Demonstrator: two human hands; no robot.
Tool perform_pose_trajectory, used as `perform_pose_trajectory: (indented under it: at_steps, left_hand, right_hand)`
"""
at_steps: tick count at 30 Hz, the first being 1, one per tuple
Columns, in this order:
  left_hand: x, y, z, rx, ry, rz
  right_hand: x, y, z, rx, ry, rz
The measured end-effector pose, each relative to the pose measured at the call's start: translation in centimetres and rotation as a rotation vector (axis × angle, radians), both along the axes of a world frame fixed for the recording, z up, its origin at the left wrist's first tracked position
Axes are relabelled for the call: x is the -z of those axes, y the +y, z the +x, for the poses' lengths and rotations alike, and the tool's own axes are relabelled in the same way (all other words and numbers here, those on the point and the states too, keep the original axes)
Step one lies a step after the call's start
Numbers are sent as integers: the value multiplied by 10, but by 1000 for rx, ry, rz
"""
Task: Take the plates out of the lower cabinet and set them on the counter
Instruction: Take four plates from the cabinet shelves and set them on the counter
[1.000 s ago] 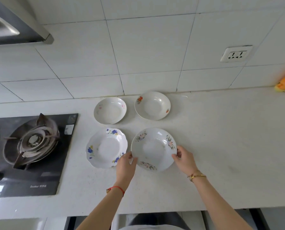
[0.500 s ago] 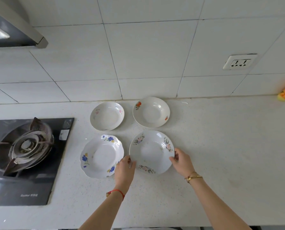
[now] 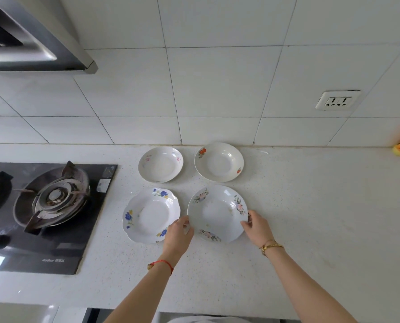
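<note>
Four plates on the white counter (image 3: pixel 310 217), two by two. Pink-flower plate (image 3: pixel 217 213) sits front right, flat; my left hand (image 3: pixel 178 236) grips its left rim, my right hand (image 3: pixel 256 228) its right rim (fingers curled on the edge). Blue-flower plate (image 3: pixel 151 215) just beside; two smaller plates behind, near the tiled wall.

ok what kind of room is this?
Most likely a home kitchen: a gas stove set into a speckled counter, a range hood above it, and white wall tiles behind.
</note>
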State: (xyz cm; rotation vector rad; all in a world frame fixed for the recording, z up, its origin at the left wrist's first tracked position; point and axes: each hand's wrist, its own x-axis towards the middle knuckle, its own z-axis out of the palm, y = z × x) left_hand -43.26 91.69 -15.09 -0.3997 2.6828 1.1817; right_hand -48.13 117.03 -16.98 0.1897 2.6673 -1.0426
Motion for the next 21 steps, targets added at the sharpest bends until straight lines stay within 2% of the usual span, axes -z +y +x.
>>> perform_pose_trajectory:
  at_steps: [21]
  left_hand:
    - [-9,5,0,36,-55,-58]
  right_hand:
    - [-8,-7,6,14,-25,32]
